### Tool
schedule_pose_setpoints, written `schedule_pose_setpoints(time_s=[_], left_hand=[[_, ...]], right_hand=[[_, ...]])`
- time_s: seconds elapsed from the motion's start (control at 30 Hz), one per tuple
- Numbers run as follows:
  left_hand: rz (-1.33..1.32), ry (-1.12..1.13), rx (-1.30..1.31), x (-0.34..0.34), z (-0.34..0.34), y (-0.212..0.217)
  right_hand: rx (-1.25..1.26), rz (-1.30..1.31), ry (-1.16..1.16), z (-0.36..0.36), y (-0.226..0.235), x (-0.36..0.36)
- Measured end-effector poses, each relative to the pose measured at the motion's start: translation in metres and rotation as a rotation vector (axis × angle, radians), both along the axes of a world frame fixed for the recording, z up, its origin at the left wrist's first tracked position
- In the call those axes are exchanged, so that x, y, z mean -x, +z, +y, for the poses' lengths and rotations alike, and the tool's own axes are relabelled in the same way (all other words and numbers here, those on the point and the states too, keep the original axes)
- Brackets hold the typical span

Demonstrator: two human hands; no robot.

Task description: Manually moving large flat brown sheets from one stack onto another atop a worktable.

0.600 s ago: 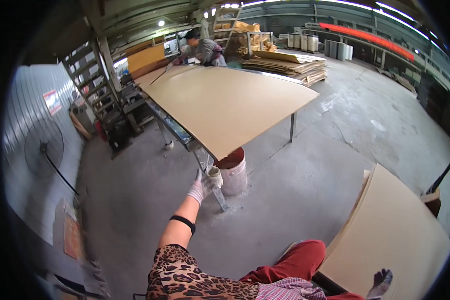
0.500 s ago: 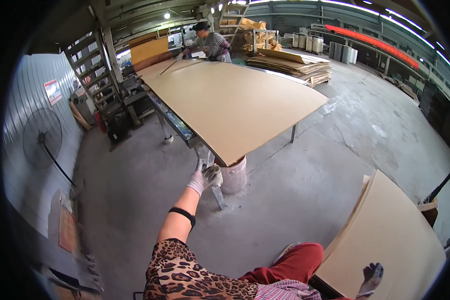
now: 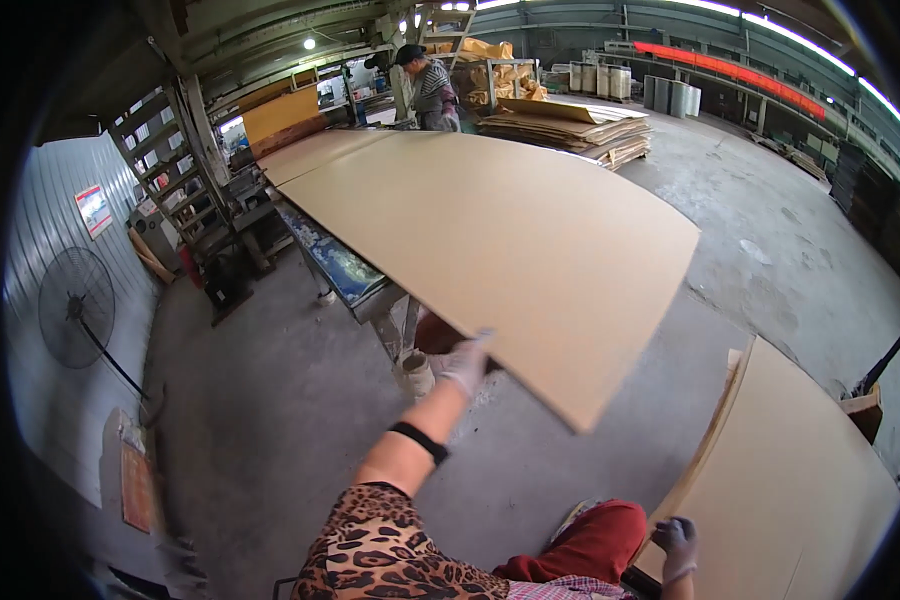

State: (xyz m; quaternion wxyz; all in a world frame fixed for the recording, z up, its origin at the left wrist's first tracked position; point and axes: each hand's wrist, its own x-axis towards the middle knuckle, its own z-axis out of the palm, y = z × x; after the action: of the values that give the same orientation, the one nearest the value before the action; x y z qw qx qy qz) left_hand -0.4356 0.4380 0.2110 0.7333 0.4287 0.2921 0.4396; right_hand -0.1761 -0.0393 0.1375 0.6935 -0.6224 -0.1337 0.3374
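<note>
A large flat tan sheet (image 3: 510,240), like cardboard or fibreboard, lies on a long metal-framed table (image 3: 360,295). Its near corner juts well past the table end, towards me. My left hand (image 3: 465,365), in a pale work glove, grips the sheet's left edge near that corner, thumb on top and the other fingers hidden beneath. Low at the right, my gloved right hand (image 3: 678,545) hovers at the left side of a stack of similar tan boards (image 3: 790,470). Its fingers are loosely bent, with nothing visible in them.
Another person (image 3: 432,90) stands at the table's far end. Beyond the table is a pile of sheets (image 3: 570,130). A bucket (image 3: 417,372) stands by the near table leg. At the left are a standing fan (image 3: 77,308) and a steep metal stair (image 3: 175,165).
The sheet has slid towards me and right, past the table end. My left hand has moved right and taken its edge. My right hand has shifted left, fingers more bent. The other person has straightened.
</note>
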Motion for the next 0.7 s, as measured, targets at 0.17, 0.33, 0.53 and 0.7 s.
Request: schedule_pose_setpoints(time_s=[0.17,0.33,0.53,0.7], left_hand=[[0.232,-0.434,-0.017,-0.161,-0.211,0.019],[-0.304,-0.579,0.519,-0.111,-0.264,0.052],[0.111,0.318,-0.234,0.098,0.009,0.023],[0.319,-0.003,-0.281,0.165,0.1,-0.003]], right_hand=[[-0.316,-0.226,0.243,0.091,0.068,0.058],[-0.598,0.118,-0.39,-0.02,0.053,-0.064],[-0.364,-0.197,-0.807,-0.334,0.124,-0.188],[-0.463,-0.443,-0.767,-0.704,0.283,-0.248]])
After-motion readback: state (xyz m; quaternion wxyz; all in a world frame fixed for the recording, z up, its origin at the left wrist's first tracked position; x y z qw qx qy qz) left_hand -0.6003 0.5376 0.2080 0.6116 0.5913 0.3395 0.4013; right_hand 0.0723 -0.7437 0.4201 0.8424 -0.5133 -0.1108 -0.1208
